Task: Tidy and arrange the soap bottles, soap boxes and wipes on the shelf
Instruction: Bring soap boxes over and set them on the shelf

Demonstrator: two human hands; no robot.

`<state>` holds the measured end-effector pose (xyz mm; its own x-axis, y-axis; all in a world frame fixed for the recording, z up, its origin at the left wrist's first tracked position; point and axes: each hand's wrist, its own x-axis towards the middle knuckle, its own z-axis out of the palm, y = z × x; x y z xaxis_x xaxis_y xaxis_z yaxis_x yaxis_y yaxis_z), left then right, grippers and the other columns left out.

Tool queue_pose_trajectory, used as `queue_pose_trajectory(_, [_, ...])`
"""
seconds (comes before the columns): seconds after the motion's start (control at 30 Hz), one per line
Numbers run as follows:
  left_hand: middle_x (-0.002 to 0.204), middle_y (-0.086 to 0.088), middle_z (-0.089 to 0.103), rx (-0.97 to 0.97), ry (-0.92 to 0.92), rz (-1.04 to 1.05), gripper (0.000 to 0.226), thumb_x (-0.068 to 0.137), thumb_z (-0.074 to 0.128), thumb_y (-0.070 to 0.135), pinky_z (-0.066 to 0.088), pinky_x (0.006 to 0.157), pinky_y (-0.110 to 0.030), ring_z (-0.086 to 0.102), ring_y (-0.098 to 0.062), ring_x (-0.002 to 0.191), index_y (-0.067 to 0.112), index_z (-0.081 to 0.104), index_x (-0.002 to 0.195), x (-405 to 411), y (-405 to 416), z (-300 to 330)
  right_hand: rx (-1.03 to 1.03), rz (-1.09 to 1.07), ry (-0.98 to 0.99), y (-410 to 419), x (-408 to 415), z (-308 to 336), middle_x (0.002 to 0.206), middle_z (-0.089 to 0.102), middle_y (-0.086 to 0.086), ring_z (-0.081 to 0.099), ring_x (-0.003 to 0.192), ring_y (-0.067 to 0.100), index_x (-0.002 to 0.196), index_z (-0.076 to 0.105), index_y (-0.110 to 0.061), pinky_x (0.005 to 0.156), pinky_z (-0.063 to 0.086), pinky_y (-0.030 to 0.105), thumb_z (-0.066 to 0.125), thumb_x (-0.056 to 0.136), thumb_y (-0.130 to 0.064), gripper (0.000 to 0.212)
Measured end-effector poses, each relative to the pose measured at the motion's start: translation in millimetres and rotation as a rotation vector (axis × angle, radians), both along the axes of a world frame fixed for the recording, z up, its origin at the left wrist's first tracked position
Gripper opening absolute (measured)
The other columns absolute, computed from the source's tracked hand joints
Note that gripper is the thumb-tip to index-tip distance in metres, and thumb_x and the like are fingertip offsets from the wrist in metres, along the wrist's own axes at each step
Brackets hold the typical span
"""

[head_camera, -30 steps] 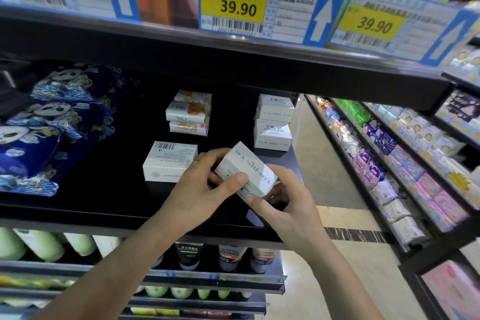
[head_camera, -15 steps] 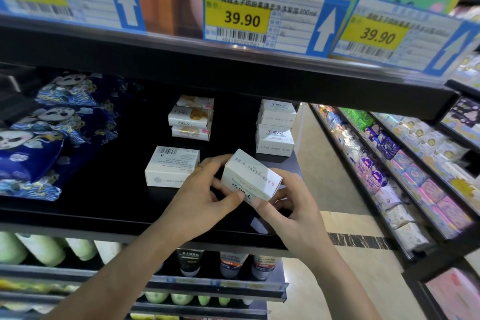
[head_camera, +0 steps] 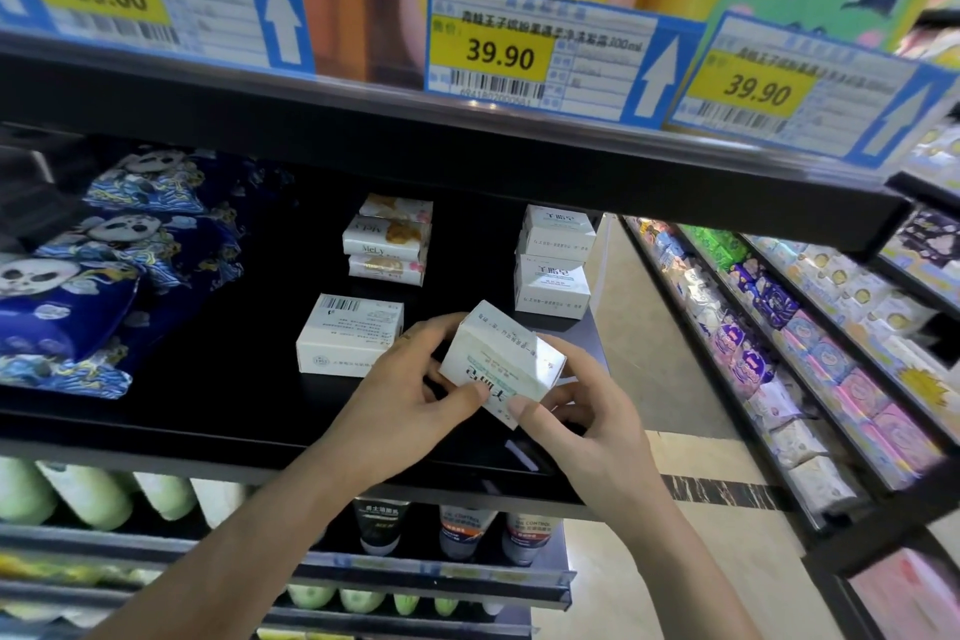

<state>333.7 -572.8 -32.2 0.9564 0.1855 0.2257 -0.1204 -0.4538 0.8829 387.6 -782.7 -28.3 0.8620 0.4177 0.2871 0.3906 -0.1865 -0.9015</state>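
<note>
**Holding a soap box over the shelf**

Pinching white soap box (head_camera: 501,363) with fingers (head_camera: 470,392) of left hand (head_camera: 410,398) and right hand (head_camera: 582,424), tilted, above black shelf (head_camera: 208,411). Beside it, flat box (head_camera: 349,335); behind, two stacks (head_camera: 555,261). Wipes packs (head_camera: 67,312) far left.

Light falls from above and the aisle side: the pale floor tiles (head_camera: 691,525) and the yellow-and-blue paper price tags (head_camera: 550,52) are bright, while the black metal shelf (head_camera: 208,411) sits in deep shadow beneath the upper tier. A faint glare streaks its front right part. Wide-angle distortion bends the shelf edges, and the corners blur softly.
</note>
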Motion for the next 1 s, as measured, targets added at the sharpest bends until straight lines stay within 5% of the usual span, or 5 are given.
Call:
queue_pose_trajectory(0.27, [0.099,0.027,0.069,-0.048,0.036,-0.007,0.044,0.092,0.077,0.034,0.048,0.067,-0.016,0.060,-0.005,0.071,0.057,0.053,0.121,-2.2,-0.9,3.6,0.054,-0.011,0.075,-1.0,1.8,2.1,0.111,0.075,-0.007,0.068,0.085,0.026,0.123,0.069,-0.030,0.080,0.060,0.047,0.078,0.085,-0.035,0.039])
queue_pose_trajectory(0.43, [0.106,0.021,0.071,-0.093,0.059,-0.020,0.037,0.089,0.080,0.040,0.056,0.073,-0.028,0.064,-0.023,0.081,0.048,0.059,0.119,-2.7,-0.8,4.7,0.071,0.001,0.075,-1.9,0.4,6.6,0.111,0.076,-0.006,0.067,0.087,0.028,0.125,0.071,-0.035,0.080,0.060,0.042,0.072,0.087,-0.038,0.038])
queue_pose_trajectory(0.77, [0.114,0.016,0.072,-0.114,0.064,-0.042,0.030,0.091,0.069,0.060,0.060,0.089,-0.044,0.070,-0.021,0.095,0.046,0.061,0.116,-1.9,0.2,1.9,0.091,-0.017,0.108,-0.9,-0.3,2.7,0.112,0.077,-0.006,0.072,0.099,0.021,0.123,0.071,-0.034,0.088,0.061,0.045,0.074,0.093,-0.043,0.031])
queue_pose_trajectory(0.87, [0.110,0.012,0.074,-0.135,0.048,-0.040,0.023,0.096,0.066,0.055,0.059,0.083,-0.035,0.071,-0.018,0.097,0.041,0.063,0.115,-1.6,-1.4,2.9,0.065,-0.064,0.093,-0.2,-0.9,1.2,0.117,0.067,-0.017,0.069,0.093,0.015,0.137,0.058,-0.040,0.076,0.058,0.028,0.072,0.086,-0.050,0.054])
queue_pose_trajectory(1.0, [0.102,0.005,0.077,-0.189,0.019,-0.045,0.016,0.102,0.063,0.035,0.055,0.072,-0.018,0.071,-0.005,0.090,0.032,0.068,0.116,-2.7,-5.5,9.0,-0.008,0.000,0.100,0.0,-0.5,0.2,0.120,0.068,-0.016,0.068,0.100,0.013,0.143,0.054,-0.040,0.084,0.058,0.032,0.070,0.086,-0.051,0.060])
